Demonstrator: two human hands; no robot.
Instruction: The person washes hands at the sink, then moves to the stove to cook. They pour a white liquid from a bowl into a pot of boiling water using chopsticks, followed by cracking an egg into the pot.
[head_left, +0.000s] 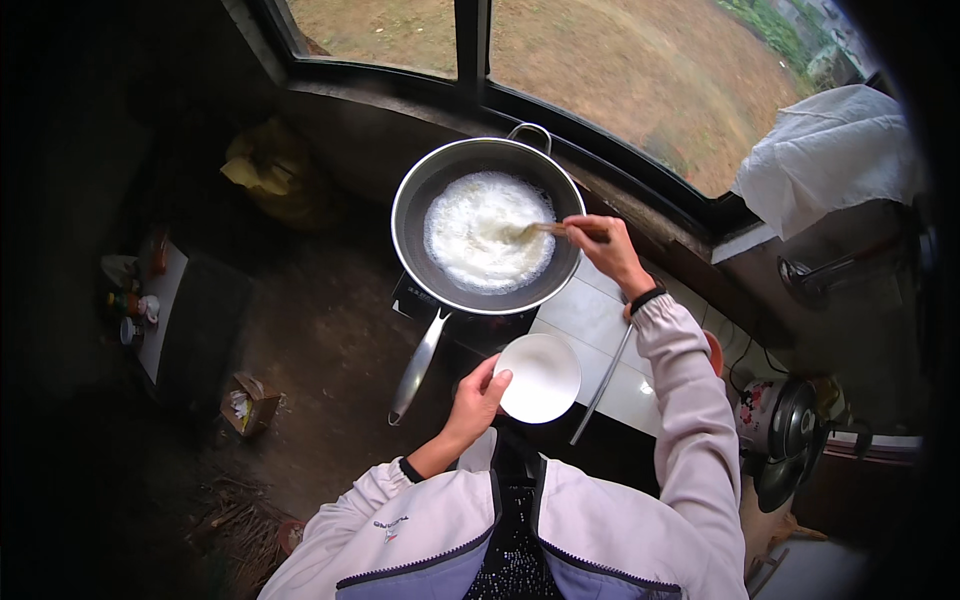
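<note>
My left hand (477, 395) grips the rim of a white bowl (541, 379), its thumb over the edge; no contents show inside. My right hand (606, 244) holds wooden chopsticks (551, 227) over the right side of a wok (409, 225). Their tips dip into white, foaming liquid (484, 232), where pale strands seem to gather around them. The wok has a long metal handle (420, 367) pointing toward me and a loop handle (534, 129) at the far side. It rests on a black induction cooktop (409, 298), partly hidden beneath it.
A metal rod-like utensil (602, 382) lies on the white tiled counter (592, 306), right of the bowl. An electric cooker (780, 420) stands farther right. White cloth (832, 157) hangs by the window frame (600, 154). On the floor at left sits a small cardboard box (253, 409).
</note>
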